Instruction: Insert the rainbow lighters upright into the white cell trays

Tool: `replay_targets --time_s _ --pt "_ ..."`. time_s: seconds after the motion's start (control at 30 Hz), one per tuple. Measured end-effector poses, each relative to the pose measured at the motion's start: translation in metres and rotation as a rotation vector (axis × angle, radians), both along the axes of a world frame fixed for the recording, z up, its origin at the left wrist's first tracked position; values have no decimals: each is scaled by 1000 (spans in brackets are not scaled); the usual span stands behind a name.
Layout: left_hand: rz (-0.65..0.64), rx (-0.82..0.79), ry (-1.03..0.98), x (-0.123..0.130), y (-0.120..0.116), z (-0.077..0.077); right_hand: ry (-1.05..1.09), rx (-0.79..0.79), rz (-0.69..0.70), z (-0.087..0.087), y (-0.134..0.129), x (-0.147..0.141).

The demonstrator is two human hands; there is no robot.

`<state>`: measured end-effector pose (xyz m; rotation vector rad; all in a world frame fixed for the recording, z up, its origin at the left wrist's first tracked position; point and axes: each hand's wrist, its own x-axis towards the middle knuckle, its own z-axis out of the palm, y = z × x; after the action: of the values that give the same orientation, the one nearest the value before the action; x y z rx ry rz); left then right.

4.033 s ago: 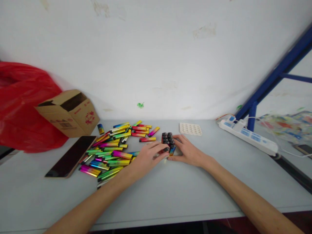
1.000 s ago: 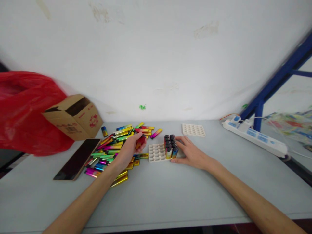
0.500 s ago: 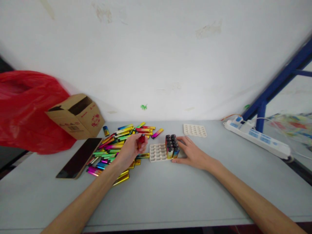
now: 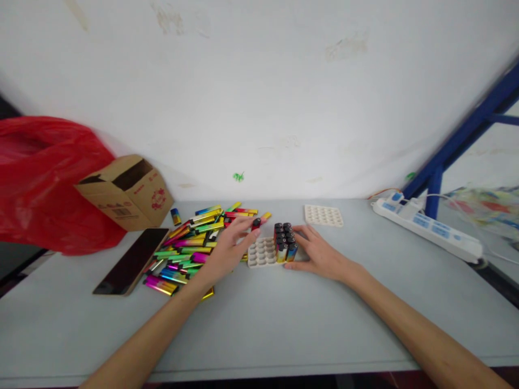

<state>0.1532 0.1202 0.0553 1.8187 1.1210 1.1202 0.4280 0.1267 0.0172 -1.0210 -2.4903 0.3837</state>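
Between the fingers of my left hand point(image 4: 233, 243) is a lighter point(image 4: 256, 223) with a black top and a red body, held upright over the back left part of a white tray point(image 4: 259, 260) with round-edged slots. Two rows of lighters point(image 4: 286, 242) with black tops stand upright in the tray's right side. My right hand point(image 4: 318, 253) rests around that right end, thumb at the front corner and fingers behind, steadying against the tray and lighters. Left of the tray lies a loose pile of shiny coloured lighters point(image 4: 186, 251), partly hidden by my left hand.
A second white slotted tray point(image 4: 323, 215) lies farther back. On the left are a phone point(image 4: 132, 262), an open cardboard box point(image 4: 140, 200) and a red plastic bag point(image 4: 48, 183). A white power strip point(image 4: 430, 229) lies at the right, beside a blue metal frame point(image 4: 462, 146).
My left hand has moved right with the lighter, from above the pile to the tray's back left part. My right hand has stayed at the tray's right end.
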Motion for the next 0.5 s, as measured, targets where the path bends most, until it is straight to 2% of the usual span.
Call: replay_targets --time_s 0.13,0.27,0.5 --pt "-15 82 52 6 2 -7 -4 6 2 -1 0 -1" --pt "-16 165 249 9 4 -9 -2 12 -6 -2 0 -1" --pt "-47 142 455 12 11 -15 -2 23 -1 -2 0 0"
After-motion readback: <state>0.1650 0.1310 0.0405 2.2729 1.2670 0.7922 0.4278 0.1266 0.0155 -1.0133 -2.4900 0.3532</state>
